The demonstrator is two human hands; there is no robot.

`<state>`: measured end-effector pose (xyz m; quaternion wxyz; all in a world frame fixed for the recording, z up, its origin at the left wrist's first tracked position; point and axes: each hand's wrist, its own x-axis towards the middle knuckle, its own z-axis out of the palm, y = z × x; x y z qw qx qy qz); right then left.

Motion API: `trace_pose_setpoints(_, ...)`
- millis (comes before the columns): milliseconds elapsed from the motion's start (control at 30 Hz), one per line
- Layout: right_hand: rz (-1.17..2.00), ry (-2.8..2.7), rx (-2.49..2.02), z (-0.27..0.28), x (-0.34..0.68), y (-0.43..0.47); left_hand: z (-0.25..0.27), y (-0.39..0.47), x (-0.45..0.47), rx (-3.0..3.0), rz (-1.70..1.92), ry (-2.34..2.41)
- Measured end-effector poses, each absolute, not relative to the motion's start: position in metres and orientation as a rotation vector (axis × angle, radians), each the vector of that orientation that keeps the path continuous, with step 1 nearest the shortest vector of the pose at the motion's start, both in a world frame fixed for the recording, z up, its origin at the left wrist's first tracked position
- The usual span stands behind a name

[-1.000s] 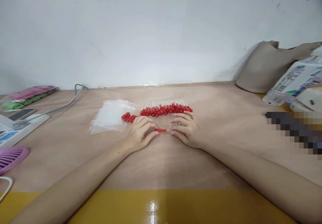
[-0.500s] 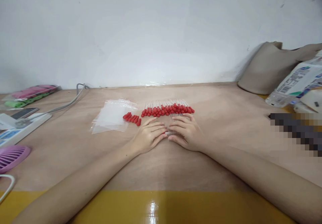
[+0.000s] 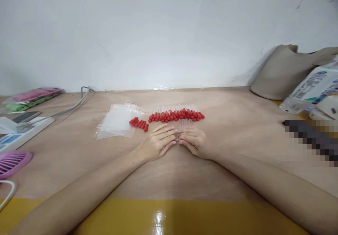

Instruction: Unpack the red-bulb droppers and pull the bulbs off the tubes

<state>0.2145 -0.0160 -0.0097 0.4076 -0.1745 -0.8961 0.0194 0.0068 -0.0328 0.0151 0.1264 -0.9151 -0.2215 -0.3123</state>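
My left hand (image 3: 159,142) is closed, with its fingertips pinched close to those of my right hand (image 3: 194,141). Between them shows a short stretch of thin glass dropper tube (image 3: 177,140), gripped by my right hand. A red rubber bulb in my left fingers was visible a moment ago; my fingers cover it now. Just beyond my right hand lie several bare glass tubes (image 3: 186,123) side by side. Behind them is a row of glass droppers with red bulbs (image 3: 175,115), tubes pointing to the wall. Several loose red bulbs (image 3: 139,123) lie left of my left hand.
Clear zip bags (image 3: 116,122) are stacked at the left, beside the loose bulbs. Further left are a power strip (image 3: 29,133), a phone (image 3: 26,117) and a purple fan (image 3: 13,165). At the right stand a grey-brown container (image 3: 277,74) and a labelled plastic package (image 3: 308,85).
My right hand has drawn back from the bare glass tubes, uncovering them. Its fingertips have come closer to my left ones, and the red between them no longer shows.
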Motion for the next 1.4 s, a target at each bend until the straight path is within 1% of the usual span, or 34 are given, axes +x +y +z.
trace_pose_setpoints(100, 0.07, -2.273, -0.423, -0.01, 0.215, -0.017, 0.016, -0.034, 0.007, -2.681, -0.885, -0.67)
trace_pose_setpoints(433, -0.084, -2.301, -0.443, 0.001, 0.216, -0.028, 0.016, -0.036, 0.006, -2.806, -0.881, -0.765)
trace_pose_setpoints(833, -0.362, -2.244, -0.432, 0.004, 0.224, -0.032, 0.015, -0.037, 0.0, -2.842, -0.883, -0.793)
trace_pose_setpoints(967, -0.343, -2.254, -0.429, 0.003, 0.23, -0.033, 0.014, -0.037, -0.001, -2.852, -0.902, -0.757)
trace_pose_setpoints(1067, -0.289, -2.203, -0.466, 0.002, 0.237, -0.03, 0.012, -0.035, -0.005, -2.823, -0.985, -0.784)
trace_pose_setpoints(1267, -0.185, -2.066, -0.811, -0.002, 0.243, -0.021, 0.011, -0.033, -0.011, -2.661, -1.085, -0.882)
trace_pose_setpoints(1400, -0.099, -2.079, -0.886, 0.001, 0.239, -0.022, 0.022, -0.028, -0.017, -2.512, -1.171, -1.083)
